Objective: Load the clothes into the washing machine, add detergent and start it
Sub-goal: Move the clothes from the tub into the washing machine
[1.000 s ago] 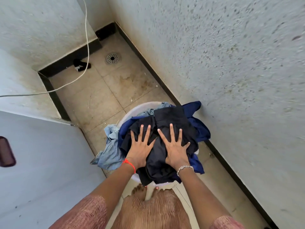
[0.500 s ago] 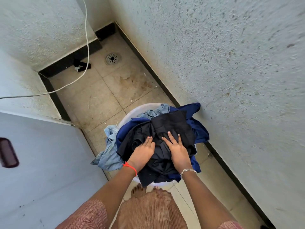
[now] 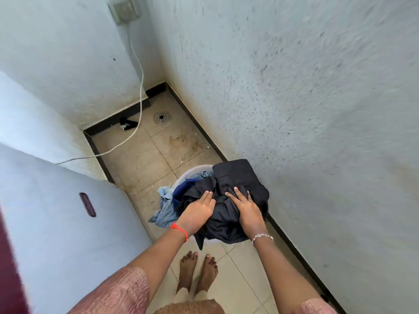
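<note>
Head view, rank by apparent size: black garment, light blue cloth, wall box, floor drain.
1. black garment, largest
2. light blue cloth, partly hidden under the darker clothes
3. wall box
4. floor drain, smallest

The box and drain sit farther from the camera, so this ranks apparent size only.

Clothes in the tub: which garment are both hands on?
The black garment on top; left hand and right hand rest on it. The navy garment and light-blue garment peek out at its left.
</note>
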Tool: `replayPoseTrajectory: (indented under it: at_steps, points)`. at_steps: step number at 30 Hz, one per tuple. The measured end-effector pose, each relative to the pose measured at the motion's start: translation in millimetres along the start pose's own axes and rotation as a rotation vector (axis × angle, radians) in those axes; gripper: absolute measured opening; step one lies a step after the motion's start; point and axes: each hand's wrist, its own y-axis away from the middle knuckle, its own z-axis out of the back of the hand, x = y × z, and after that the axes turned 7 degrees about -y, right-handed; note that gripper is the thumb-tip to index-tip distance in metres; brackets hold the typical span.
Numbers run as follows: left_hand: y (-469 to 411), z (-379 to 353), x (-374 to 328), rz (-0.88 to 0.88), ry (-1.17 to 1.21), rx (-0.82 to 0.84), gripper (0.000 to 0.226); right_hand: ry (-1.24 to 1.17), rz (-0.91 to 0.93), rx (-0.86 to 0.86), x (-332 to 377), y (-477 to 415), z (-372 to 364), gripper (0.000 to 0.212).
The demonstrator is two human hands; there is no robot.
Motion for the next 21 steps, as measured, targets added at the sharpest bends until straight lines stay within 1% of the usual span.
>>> replayPoseTrajectory:
  at_steps: [3, 6, 7, 9, 10, 11, 13, 14, 16, 21]
  points:
    - [25.5, 39.9, 3.7, 0.010, 0.005, -0.066, 0.048, 0.020, 0.017, -0.071, 30.1, 26.2, 31.7, 0.079]
    - [51.0, 77.3, 9.7, 0.034, -0.012, -0.162, 0.049, 0.024, 0.032, -0.159, 61.8, 49.9, 58.9, 0.074]
    - [58.1, 87.9, 12.6, 0.035, -0.042, -0.210, 0.049, 0.018, 0.037, -0.191, 71.0, 57.2, 66.2, 0.073]
    - [73.2, 104.8, 22.1, 0.002, -0.093, -0.395, 0.051, 0.008, 0.056, -0.266, 89.9, 73.8, 79.8, 0.074]
    - [80.7, 112.5, 27.0, -0.025, -0.114, -0.440, 0.054, 0.004, 0.071, -0.304, 98.1, 81.4, 85.5, 0.074]
    - [87.3, 120.5, 31.3, -0.051, -0.133, -0.487, 0.052, -0.005, 0.089, -0.344, 106.1, 88.2, 90.7, 0.075]
    - [101.0, 140.5, 35.9, -0.092, -0.188, -0.582, 0.038, -0.031, 0.126, -0.423, 119.5, 98.6, 98.5, 0.077]
    - [109.3, 150.3, 37.2, -0.099, -0.211, -0.625, 0.034, -0.037, 0.143, -0.461, 126.5, 104.3, 102.4, 0.078]
    - [125.6, 165.8, 41.0, -0.101, -0.218, -0.686, 0.033, -0.031, 0.179, -0.521, 140.5, 114.7, 111.9, 0.078]
    - [171.5, 197.9, 42.9, -0.047, -0.171, -0.774, 0.051, -0.008, 0.297, -0.632, 174.0, 143.3, 136.9, 0.073]
